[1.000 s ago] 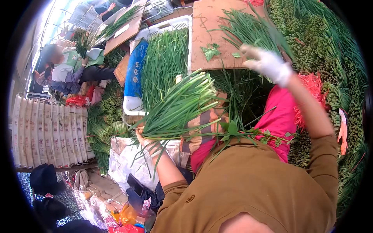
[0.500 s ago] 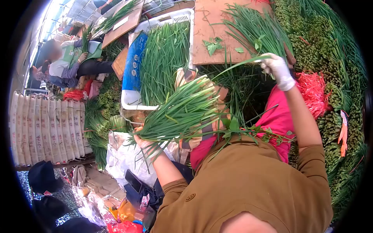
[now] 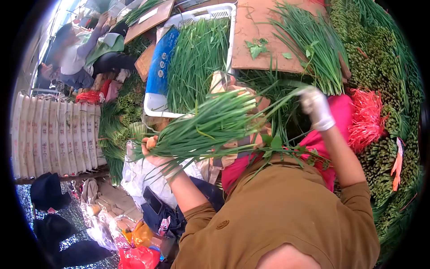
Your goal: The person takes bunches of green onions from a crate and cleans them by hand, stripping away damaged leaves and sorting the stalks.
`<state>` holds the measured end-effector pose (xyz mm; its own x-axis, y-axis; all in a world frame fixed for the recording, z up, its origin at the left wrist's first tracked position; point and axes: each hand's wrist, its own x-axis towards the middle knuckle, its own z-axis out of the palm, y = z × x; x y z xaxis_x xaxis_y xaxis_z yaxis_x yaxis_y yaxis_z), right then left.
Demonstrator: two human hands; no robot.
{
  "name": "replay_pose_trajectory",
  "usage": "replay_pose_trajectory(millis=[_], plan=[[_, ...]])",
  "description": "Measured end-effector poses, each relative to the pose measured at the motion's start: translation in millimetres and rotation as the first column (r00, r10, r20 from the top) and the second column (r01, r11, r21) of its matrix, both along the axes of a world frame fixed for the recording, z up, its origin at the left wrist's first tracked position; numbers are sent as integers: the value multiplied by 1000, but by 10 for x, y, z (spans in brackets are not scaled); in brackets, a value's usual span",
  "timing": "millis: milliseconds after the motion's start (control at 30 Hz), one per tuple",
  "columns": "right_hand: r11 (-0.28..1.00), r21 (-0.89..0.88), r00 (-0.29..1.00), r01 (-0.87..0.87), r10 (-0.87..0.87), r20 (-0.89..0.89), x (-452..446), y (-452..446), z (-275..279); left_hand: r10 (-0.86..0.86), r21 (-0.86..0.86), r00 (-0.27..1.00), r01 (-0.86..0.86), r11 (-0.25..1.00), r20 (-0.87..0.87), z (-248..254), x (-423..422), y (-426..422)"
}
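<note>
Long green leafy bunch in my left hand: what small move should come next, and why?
I'd probably ease the long thin green leaves in your white-gloved right hand in against the leafy bunch: they reach toward its pale stem ends, and your left hand supports its leaf-tip side.

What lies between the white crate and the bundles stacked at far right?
Between the crate and the stacked bundles lies a brown board with long greens on it, as the head view shows.
</note>
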<state>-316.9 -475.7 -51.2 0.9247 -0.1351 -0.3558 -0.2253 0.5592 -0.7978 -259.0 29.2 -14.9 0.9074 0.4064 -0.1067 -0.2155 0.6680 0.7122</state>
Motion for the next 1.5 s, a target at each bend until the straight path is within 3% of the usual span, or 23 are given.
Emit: replay_pose_trajectory(millis=[100, 200, 333, 400, 433, 467, 500, 533, 567, 600, 633, 667, 700, 733, 767, 800, 867, 933, 1000, 1167, 1333, 1400, 1500], plan=[[950, 52, 950, 308, -311, 41, 32, -400, 235, -50, -88, 990, 62, 994, 131, 287, -14, -165], [955, -56, 935, 290, -270, 231, 189, -272, 633, -437, -272, 720, 640, 719, 539, 527, 113, -279], [811, -585, 921, -31, 250, 298, 338, 559, 1269, -586, -115, 579, 760, 640, 567, 1194, 37, -1024], [672, -729, 763, -130, 537, 359, 343, 1014, 1194, -623, -3, 532, 762, 648, 573, 1361, 15, -1260], [474, -875, 507, 100, 732, 454, 361, 1168, 1082, -633, 46, 525, 748, 662, 569, 1439, 2, -1342], [199, -930, 542, -310, 841, 0, 279, 1170, 1030, -643, 95, 519, 733, 674, 563, 1470, -4, -1384], [74, -901, 489, -428, 857, -162, 239, 1183, 925, -608, 64, 553, 708, 704, 569, 1463, 9, -1349], [-15, -677, 400, -735, 798, -451, 196, 1117, 1053, -554, -16, 649, 657, 754, 522, 1407, 33, -1259], [-5, -792, 465, -610, 808, -362, 124, 998, 583, -493, -91, 735, 594, 799, 465, 1283, 69, -1119], [-12, -575, 363, -818, 764, -533, 35, 880, 613, -427, -159, 811, 520, 839, 401, 1129, 108, -964], [158, -510, 395, -846, 827, -400, -152, 764, 19, -393, -180, 856, 468, 865, 334, 905, 138, -781], [-269, -601, 231, -753, 746, -624, -214, 690, 254, -370, -186, 889, 425, 886, 269, 582, 224, -466], [-211, -667, 319, -715, 750, -579, -357, 513, 341, -102, -13, 994, 102, 995, 37, 246, 278, -207], [34, -574, 429, -818, 701, -569, -392, 353, 430, 130, 121, 983, -115, 986, -126, 53, 234, -195], [537, -383, 659, -751, 594, -460, -435, 115, 203, 26, 104, 991, -12, 994, -133, -320, 212, 171], [699, -387, 790, -601, 446, -421, -376, -121, 127, 127, -43, 934, -150, 988, -333, -212, 103, -13], [877, -327, 936, -352, 324, -138, -322, -517, -216, -201, -204, 978, 186, 961, -57, -948, 49, 625], [719, -514, 883, -468, 371, -287, -221, -137, 208, -178, -55, 984, 177, 983, -10, -1012, -39, 440], [807, -416, 908, -419, 369, -200, -165, 306, 226, -196, -93, 972, 185, 978, -127, -1011, -43, 412], [438, -242, 493, -866, 829, -264, -303, 968, 242, -61, -72, 990, 52, 996, -128, -886, 43, 483], [952, 108, 958, -287, 284, 43, -167, 5, 609, -165, -5, 985, 165, 986, -58, -612, -118, 419], [995, -12, 995, -95, 95, 27, -132, -73, 578, 100, -75, 969, -119, 990, -224, -701, -69, 332], [898, -230, 921, -376, 333, -203, -35, 249, 394, -79, -199, 987, 49, 979, -141, -875, -68, 381]])
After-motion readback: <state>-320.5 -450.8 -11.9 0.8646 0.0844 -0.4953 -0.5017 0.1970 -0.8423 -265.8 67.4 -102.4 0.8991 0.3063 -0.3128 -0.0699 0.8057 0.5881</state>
